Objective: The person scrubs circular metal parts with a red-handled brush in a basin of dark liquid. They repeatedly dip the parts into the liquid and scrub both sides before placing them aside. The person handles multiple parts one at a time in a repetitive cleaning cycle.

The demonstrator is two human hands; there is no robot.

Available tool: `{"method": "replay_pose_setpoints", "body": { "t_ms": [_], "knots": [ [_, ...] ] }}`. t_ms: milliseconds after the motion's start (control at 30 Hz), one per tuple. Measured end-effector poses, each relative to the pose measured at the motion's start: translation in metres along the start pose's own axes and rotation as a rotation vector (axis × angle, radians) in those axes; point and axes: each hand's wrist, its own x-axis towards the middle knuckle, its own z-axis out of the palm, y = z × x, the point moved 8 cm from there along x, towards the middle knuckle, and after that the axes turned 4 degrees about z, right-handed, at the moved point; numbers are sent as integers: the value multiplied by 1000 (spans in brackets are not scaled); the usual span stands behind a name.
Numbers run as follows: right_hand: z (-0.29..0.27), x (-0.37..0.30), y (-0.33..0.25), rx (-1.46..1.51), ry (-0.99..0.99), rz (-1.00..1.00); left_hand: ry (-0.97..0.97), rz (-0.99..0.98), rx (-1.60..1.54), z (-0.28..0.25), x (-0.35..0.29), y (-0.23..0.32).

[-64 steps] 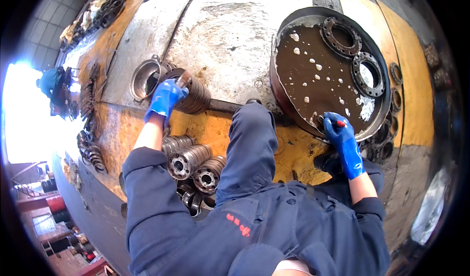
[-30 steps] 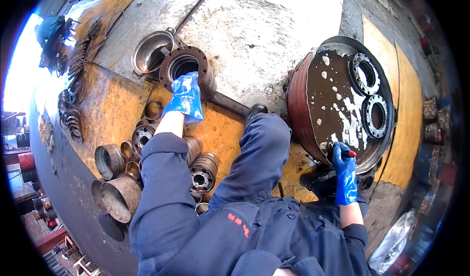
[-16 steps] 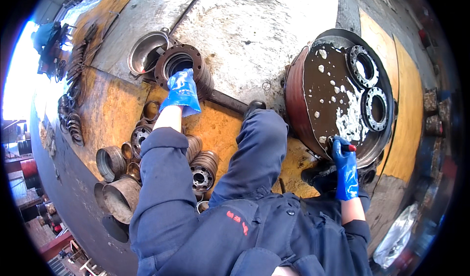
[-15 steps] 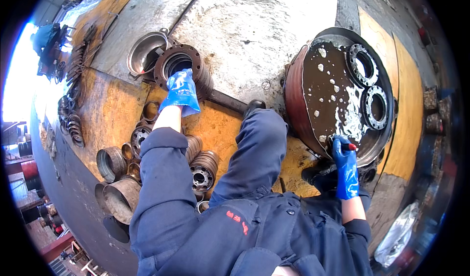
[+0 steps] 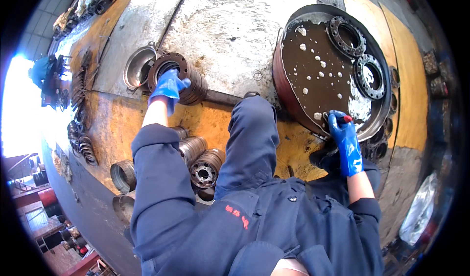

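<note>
Blue gloves cover both hands. My left hand (image 5: 168,88) is at the mouth of a stack of rusty flanged metal rings (image 5: 194,86), its thumb stretched out to the right. Its fingers reach toward the bore, and their tips are hard to make out. My right hand (image 5: 342,135) is closed round a small red-ended tool (image 5: 347,119) at the near rim of a large round tub (image 5: 285,87). The tool's other end is hidden. Brown liquid with white foam fills the tub. Two flanged rings with bolt holes, one farther (image 5: 335,33) and one nearer (image 5: 360,82), rest along its right side.
Beside the ring stack sits a metal bowl (image 5: 134,69). Grooved cylinders (image 5: 207,164) and a metal sleeve (image 5: 123,174) lie to the left of my knee. More round parts (image 5: 377,146) stand beyond the tub's right edge. A clear plastic bag (image 5: 420,210) lies at the right.
My view has shifted, so the tub appears higher and farther left. My left thumb now sticks out from the ring's mouth. My right hand stays at the tub rim with the red-ended tool.
</note>
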Motion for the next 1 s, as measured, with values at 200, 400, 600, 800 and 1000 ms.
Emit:
{"method": "replay_pose_setpoints", "body": {
  "t_ms": [200, 400, 600, 800, 1000],
  "knots": [
    [-2, -3, -8, -93, -56, 61, 160, 85, -490, -120, -45, 66],
    [-15, 7, -2, -236, -143, 171, 180, 526, -405, -149, -43, 154],
    [-21, 24, -20, -294, -165, 16, -77, 457, -515, -117, -53, 300],
    [-59, 16, -39, -558, -84, -113, -340, 633, -433, -22, -65, 440],
    [-35, 31, -42, -780, -337, 45, -573, 588, -372, 47, -60, 507]
  ]
}}
